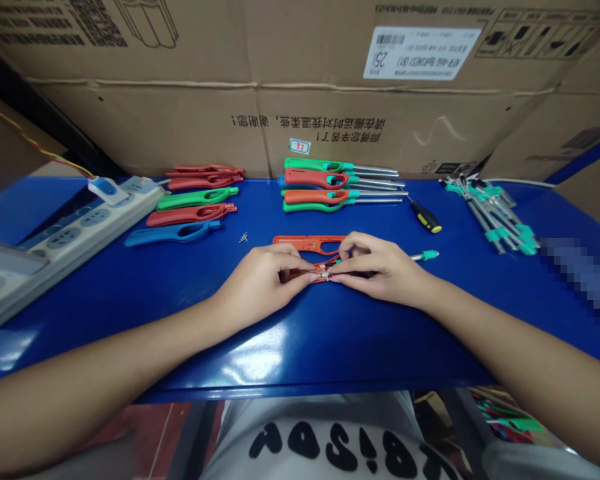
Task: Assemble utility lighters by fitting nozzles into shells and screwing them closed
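Note:
Both my hands work together over a half-built orange gas lighter (322, 276) near the middle of the blue table. My left hand (270, 279) is closed, with thumb and forefinger pinching the lighter from the left. From the right, my right hand (383, 272) pinches it too, the fingertips meeting at a small whitish part in the shell. My fingers cover most of the shell. A metal tube with a green tip (429, 255) sticks out beyond my right hand. Just behind lies an empty orange half shell (305, 243).
Small screws (243, 237) lie left of my hands, with coloured shells (193, 214) and a power strip (65, 230) farther left. Several assembled lighters (320, 197) are stacked behind. A screwdriver (425, 217) and metal tubes (495, 217) lie right. A cardboard box (180, 127) stands behind.

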Tool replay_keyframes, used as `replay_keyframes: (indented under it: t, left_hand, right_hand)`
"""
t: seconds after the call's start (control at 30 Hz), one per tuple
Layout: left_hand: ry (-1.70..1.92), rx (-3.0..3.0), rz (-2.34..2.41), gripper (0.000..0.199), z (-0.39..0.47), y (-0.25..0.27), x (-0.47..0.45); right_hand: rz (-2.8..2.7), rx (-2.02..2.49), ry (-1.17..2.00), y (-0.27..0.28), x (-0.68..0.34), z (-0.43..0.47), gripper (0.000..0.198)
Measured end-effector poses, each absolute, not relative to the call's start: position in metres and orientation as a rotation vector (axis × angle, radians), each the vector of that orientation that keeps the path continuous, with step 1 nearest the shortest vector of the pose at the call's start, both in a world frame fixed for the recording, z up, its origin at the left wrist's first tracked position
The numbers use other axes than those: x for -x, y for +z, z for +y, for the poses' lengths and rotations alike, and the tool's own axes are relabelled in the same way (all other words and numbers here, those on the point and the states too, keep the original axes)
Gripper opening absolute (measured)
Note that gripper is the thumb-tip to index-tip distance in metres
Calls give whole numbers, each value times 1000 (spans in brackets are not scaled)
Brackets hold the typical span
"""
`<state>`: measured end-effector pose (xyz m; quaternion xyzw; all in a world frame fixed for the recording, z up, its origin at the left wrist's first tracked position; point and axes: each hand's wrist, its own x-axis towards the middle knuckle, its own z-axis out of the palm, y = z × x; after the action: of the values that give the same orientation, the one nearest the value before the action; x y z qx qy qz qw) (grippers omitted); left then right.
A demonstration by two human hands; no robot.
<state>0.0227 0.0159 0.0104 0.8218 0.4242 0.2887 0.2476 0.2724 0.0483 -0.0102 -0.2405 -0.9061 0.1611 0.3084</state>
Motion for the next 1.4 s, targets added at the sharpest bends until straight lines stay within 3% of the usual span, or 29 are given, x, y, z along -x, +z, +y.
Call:
replay_keyframes:
  t: [0.27, 0.6, 0.93, 1.17, 1.4]
  left_hand:
    - [822, -2247, 1131, 6, 18, 7, -22]
    - [740, -2492, 1087, 20, 11, 10, -20]
    - [709, -2635, 1156, 22, 11, 17, -19]
    - [651, -2658, 921, 32, 18, 11, -19]
    - [678, -2675, 829, 31, 19, 2, -19]
  right_hand:
    - [-2461, 677, 319, -9, -270, 42, 14]
    - [-2399, 709, 515, 9, -281, 48, 28]
    - [-2496, 769, 364, 17, -285, 46, 30]
    - [-2615, 829, 581, 25, -299, 56, 15]
    - [-2637, 850, 670, 26, -298, 55, 14]
